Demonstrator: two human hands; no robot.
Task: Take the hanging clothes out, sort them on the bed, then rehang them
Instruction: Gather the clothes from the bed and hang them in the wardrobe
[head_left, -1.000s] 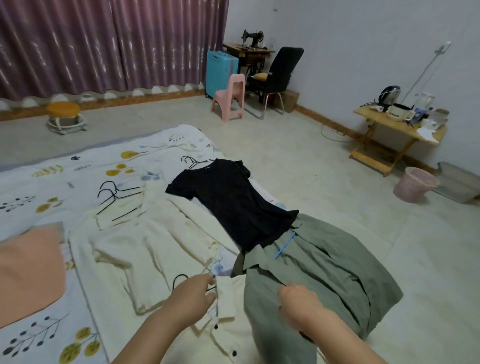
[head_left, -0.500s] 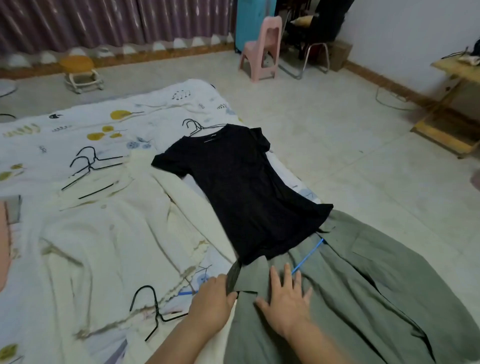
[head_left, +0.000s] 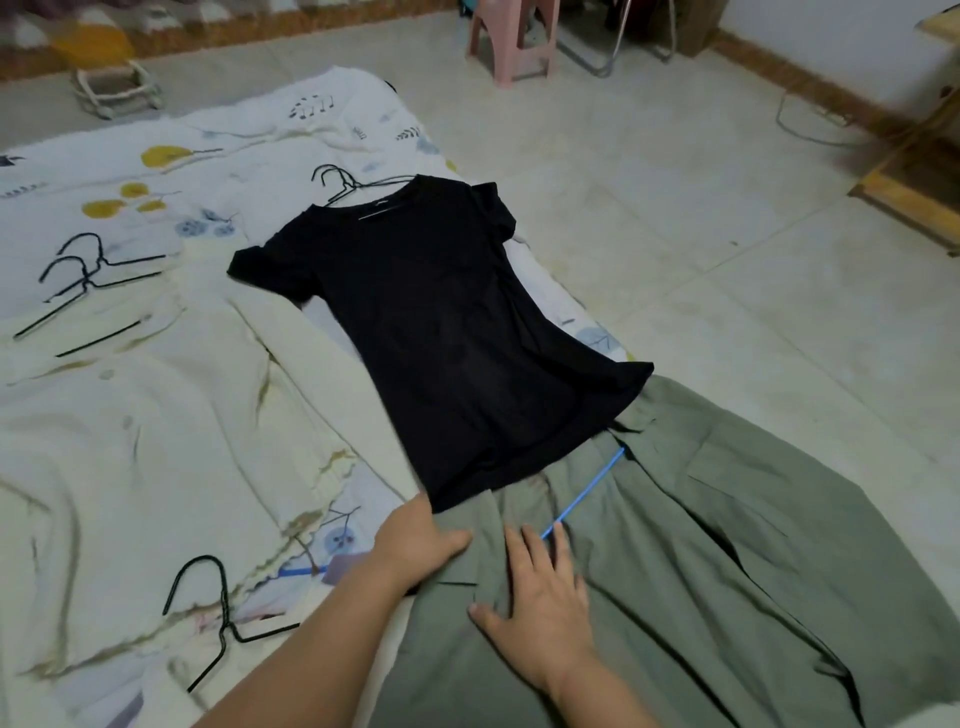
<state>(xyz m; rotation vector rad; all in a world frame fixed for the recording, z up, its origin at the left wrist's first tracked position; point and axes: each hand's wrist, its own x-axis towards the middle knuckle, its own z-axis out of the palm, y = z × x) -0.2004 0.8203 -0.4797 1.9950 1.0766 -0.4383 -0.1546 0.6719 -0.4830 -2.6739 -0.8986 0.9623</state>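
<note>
The right hand (head_left: 540, 597) lies flat with straight, spread fingers pressing on the olive-green fabric garment (head_left: 701, 571), which spreads over the near edge of the bed (head_left: 218, 156) and hangs out to that hand's right. The left hand (head_left: 418, 543) rests just beside it with fingers curled over the garment's left edge, though whether it pinches the cloth I cannot tell. A thin blue plastic hanger (head_left: 587, 491) runs out from the right fingertips across the green cloth. Just beyond both hands lies the black short-sleeved T-shirt (head_left: 431, 332), its hem overlapping the green garment. To the left of the left hand spreads a cream garment (head_left: 156, 441), with a black wire hanger (head_left: 218, 613) nearby.
</note>
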